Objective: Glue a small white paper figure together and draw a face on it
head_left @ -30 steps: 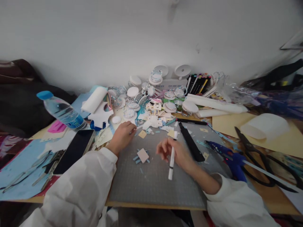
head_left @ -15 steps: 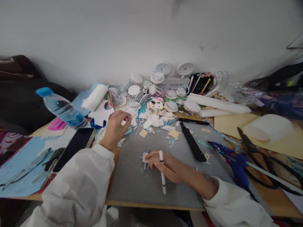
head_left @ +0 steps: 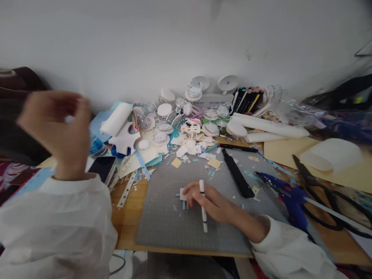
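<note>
My left hand (head_left: 59,126) is raised at the left, in front of the water bottle, and blurred by motion. Its thumb and index finger come together in a pinch; whatever lies between them is too small and smeared to name. Low over the grey cutting mat (head_left: 162,228), my right hand (head_left: 209,201) grips a white marker pen (head_left: 204,221) with dark bands, which stands up slantwise between the fingers. The fingertips of that hand touch a small pale paper square (head_left: 183,194) on the mat. Thin blue paper strips (head_left: 184,205) poke out from under it.
Paper scraps (head_left: 190,146) and round white pieces with beaded trim (head_left: 165,110) crowd the back. A black box cutter (head_left: 236,174), a blue glue gun (head_left: 290,201) and black scissors (head_left: 319,190) lie right. A phone (head_left: 103,167) and water bottle (head_left: 96,146) are left.
My left hand has moved left and up from the paper scraps, uncovering punched strips and a round white piece. The right hand keeps the marker in nearly the same place.
</note>
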A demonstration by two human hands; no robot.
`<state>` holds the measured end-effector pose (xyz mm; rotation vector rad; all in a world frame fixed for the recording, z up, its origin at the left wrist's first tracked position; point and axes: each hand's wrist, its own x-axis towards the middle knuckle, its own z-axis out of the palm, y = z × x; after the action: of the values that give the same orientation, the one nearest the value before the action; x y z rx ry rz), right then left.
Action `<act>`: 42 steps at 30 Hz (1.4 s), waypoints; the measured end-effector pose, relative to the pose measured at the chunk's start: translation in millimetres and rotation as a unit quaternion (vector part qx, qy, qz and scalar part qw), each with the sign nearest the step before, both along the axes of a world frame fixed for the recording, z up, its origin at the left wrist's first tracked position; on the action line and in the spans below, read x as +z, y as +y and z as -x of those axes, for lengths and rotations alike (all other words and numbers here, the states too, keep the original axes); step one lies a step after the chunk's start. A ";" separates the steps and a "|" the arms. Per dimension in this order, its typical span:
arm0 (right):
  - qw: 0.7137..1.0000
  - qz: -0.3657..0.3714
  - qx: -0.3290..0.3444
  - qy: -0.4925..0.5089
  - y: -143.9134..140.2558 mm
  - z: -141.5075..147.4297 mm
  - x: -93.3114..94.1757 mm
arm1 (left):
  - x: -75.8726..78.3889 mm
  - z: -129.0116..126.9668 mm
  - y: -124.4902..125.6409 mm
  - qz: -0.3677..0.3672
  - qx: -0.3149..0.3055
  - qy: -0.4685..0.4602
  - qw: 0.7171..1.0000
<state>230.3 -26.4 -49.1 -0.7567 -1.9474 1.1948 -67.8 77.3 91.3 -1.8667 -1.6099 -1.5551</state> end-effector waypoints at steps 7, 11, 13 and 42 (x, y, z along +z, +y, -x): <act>0.979 0.071 -0.158 0.111 6.7 -8.1 -5.9 | -99.0 -56.6 13.4 0.148 -0.224 0.230 0.935; 0.952 0.122 -0.235 0.155 12.3 -11.3 -8.4 | -124.8 -70.4 12.6 0.214 -0.275 0.287 0.892; 0.947 0.136 -0.239 0.168 12.9 -10.0 -5.6 | -119.7 -71.3 8.3 0.228 -0.283 0.297 0.883; 0.943 0.185 0.029 0.276 -8.6 -27.5 30.7 | -70.6 -106.4 -114.3 0.713 -0.542 -0.372 0.243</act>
<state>257.8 -35.0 -18.5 -0.4719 -1.3073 1.6309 38.6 -37.1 20.7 -4.6240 -2.8745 -0.4963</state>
